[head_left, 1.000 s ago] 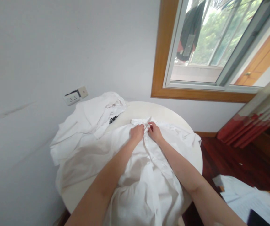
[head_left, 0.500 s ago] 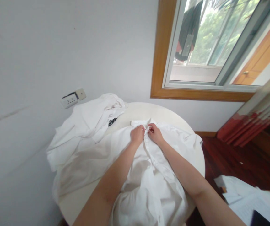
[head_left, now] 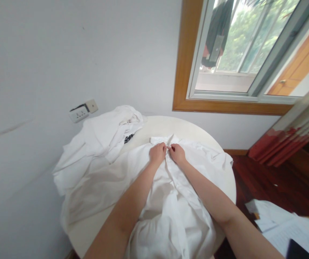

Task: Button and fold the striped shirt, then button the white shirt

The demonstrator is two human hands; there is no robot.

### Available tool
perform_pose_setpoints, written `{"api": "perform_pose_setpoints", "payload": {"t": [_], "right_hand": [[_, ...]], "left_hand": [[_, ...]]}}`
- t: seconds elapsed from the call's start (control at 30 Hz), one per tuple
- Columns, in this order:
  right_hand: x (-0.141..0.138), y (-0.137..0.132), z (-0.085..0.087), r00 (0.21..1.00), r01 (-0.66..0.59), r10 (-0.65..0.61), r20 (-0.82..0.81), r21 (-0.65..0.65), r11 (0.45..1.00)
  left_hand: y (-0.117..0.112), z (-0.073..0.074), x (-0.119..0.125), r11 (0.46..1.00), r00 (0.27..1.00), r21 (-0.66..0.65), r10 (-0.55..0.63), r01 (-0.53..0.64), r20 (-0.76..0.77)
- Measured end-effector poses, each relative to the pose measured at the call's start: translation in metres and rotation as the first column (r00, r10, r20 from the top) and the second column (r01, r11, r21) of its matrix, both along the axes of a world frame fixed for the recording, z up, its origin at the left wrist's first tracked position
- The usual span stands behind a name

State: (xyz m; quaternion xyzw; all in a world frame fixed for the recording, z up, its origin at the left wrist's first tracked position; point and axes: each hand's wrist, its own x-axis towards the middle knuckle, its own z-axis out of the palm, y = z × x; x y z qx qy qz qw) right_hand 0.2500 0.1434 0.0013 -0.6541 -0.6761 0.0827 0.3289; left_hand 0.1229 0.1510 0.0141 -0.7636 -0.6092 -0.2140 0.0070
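A white button-up shirt [head_left: 167,201] lies spread over a round white table [head_left: 167,124], its collar toward the wall and its front placket running down toward me. Just below the collar, my left hand [head_left: 158,153] pinches the left side of the placket. My right hand [head_left: 177,154] is closed on the facing edge, fingers curled, and the fingertips of both hands almost meet. Whatever small part sits between the fingertips, such as a button, is too small to make out. Lower down, the two front edges lie loosely creased.
Another crumpled white garment [head_left: 100,136] is heaped at the table's left, against the wall, with a black patterned patch [head_left: 129,138] beside it. A wall socket [head_left: 79,114] sits above. Papers [head_left: 284,223] and a dark object [head_left: 300,250] lie at lower right. A curtain [head_left: 286,135] hangs right.
My right hand's fingers have curled in more tightly and come closer to the left fingertips. The shirt lies almost the same; the view has shifted very slightly.
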Motion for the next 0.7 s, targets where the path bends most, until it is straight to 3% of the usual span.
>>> {"api": "perform_pose_setpoints", "payload": {"t": [0.13,0.3,0.4,0.5,0.7], "right_hand": [[0.003,0.003,-0.001,1.0,-0.016,0.015,0.017,0.051,0.999],[0.015,0.018,0.019,0.999,-0.014,0.012,0.039,0.062,0.998],[0.016,0.023,0.023,0.996,-0.084,0.081,0.036,0.092,0.992],[0.01,0.021,0.012,0.987,-0.155,0.158,-0.019,0.121,0.981],[0.009,0.019,-0.01,0.923,-0.186,0.19,-0.334,0.044,0.982]], "left_hand": [[0.001,0.0,-0.004,1.0,0.997,-0.028,0.015,-0.013,0.079],[0.003,-0.002,-0.006,0.997,0.983,-0.068,0.04,-0.028,0.18],[0.004,-0.002,-0.006,0.995,0.971,-0.097,0.06,-0.039,0.232],[0.006,-0.002,-0.007,0.99,0.96,-0.14,0.069,-0.031,0.273],[0.007,-0.002,-0.007,0.989,0.953,-0.144,0.079,-0.038,0.293]]}}
